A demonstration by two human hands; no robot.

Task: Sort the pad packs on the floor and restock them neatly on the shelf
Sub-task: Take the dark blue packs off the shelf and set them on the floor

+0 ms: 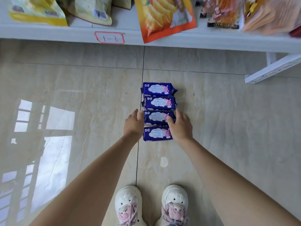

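Two white shoes [151,207] stand at the bottom edge, toes toward the packs. Left hand [132,123] rests against the left end of the third pad pack [156,117], fingers fairly straight. Right hand [180,125] holds the pack's right end, thumb laid on its top face, covering part of the print. Four purple pad packs [158,111] lie in a touching row on the tiled floor [81,95]. Beyond, the white shelf [211,39] carries snack bags [162,15], cut off at the top; its label [109,37] reads "1-3".
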